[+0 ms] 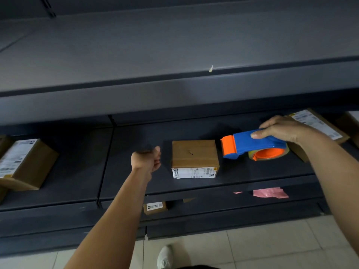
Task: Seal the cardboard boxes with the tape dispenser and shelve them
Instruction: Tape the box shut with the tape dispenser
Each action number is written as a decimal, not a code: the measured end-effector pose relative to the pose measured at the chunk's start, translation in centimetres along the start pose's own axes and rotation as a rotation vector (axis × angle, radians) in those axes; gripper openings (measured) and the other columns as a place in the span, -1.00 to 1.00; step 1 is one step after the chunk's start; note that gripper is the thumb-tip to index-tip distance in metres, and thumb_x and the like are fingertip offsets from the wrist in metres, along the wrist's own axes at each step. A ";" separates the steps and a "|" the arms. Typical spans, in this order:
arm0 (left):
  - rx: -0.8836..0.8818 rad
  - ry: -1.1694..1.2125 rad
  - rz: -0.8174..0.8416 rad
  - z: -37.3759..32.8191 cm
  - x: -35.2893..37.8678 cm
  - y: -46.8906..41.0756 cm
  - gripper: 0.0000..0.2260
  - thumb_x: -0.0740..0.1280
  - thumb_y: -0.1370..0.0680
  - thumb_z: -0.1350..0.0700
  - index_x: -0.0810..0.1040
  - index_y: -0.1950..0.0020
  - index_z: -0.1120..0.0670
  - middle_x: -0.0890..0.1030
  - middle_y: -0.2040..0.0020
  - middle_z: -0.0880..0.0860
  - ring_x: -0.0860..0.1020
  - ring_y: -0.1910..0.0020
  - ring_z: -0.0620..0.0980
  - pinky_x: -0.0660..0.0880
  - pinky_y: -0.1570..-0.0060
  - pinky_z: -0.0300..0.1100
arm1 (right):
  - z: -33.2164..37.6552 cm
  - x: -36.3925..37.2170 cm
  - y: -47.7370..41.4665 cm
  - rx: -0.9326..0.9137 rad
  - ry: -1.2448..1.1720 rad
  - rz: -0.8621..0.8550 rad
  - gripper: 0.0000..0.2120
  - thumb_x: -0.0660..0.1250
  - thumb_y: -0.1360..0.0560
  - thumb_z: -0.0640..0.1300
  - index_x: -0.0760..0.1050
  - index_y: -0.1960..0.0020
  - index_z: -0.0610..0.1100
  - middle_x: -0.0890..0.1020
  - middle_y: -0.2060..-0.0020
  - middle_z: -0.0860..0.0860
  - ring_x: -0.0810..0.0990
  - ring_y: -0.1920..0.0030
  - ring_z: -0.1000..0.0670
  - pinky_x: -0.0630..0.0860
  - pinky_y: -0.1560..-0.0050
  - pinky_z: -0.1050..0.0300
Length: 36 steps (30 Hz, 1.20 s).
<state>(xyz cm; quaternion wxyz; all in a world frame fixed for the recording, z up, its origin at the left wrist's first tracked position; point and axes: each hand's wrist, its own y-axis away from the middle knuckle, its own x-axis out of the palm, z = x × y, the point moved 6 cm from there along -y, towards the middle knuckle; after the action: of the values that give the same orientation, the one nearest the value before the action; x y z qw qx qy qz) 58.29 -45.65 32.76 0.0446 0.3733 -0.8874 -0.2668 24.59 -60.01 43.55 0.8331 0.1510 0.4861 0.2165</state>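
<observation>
A small cardboard box (194, 155) with a white label on its front face sits on the dark middle shelf (136, 183). My right hand (285, 129) grips the blue and orange tape dispenser (250, 145) just right of the box, its orange roll low over the shelf. My left hand (146, 159) hovers left of the box with fingers curled, holding nothing and not touching the box.
Another labelled box (25, 164) lies at the far left of the shelf, and one more (318, 127) behind my right hand. A small box (155, 207) sits on the lower shelf. Pink scraps (270, 192) hang at the shelf's front edge. An upper shelf (174, 84) overhangs.
</observation>
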 end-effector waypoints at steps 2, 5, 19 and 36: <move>-0.027 -0.010 0.000 0.5 0.2 -0.2 -0.84 0.41 -0.52 0.14 0.55 0.23 0.16 0.57 0.30 0.06 0.50 0.38 -0.09 0.50 0.50 -0.33 | 0.0 0.4 0.0 0.010 -0.021 0.011 -0.74 0.44 -0.44 0.01 0.59 0.00 -0.16 0.57 0.10 -0.07 0.52 0.04 -0.08 0.42 -0.16 0.03; -0.059 -0.037 0.006 1.5 0.7 -0.3 -0.84 0.43 -0.50 0.14 0.55 0.24 0.15 0.59 0.27 0.07 0.51 0.37 -0.07 0.49 0.43 -0.26 | -0.4 1.7 -0.3 0.033 -0.057 0.048 -0.81 0.43 -0.46 -0.04 0.56 0.06 -0.17 0.58 0.12 -0.09 0.53 0.09 -0.08 0.46 -0.04 0.05; -0.110 -0.152 0.024 3.5 2.6 0.0 -0.82 0.47 -0.44 -0.05 0.53 0.14 -0.02 0.66 0.22 0.14 0.58 0.34 0.02 0.54 0.50 -0.24 | -1.4 3.4 -0.5 0.067 -0.106 0.029 -0.57 0.41 -0.49 -0.05 0.49 -0.28 -0.24 0.54 -0.17 -0.16 0.50 -0.11 -0.11 0.38 -0.20 0.01; 0.487 -0.590 0.145 -0.4 3.9 3.0 -0.61 0.17 -0.65 0.15 0.31 -0.49 0.05 0.41 -0.43 0.00 0.36 -0.41 -0.05 0.23 -0.18 -0.44 | -1.2 5.3 -0.7 0.051 -0.139 0.017 -0.44 0.42 -0.46 0.04 0.43 -0.38 -0.18 0.45 -0.35 -0.14 0.43 -0.31 -0.14 0.33 -0.26 0.02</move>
<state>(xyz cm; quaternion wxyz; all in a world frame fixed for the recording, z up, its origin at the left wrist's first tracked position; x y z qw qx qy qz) 53.70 -46.79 34.15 -0.2838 0.2163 -0.9236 -0.1403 25.99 -57.85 38.66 0.8589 0.1910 0.4311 0.2000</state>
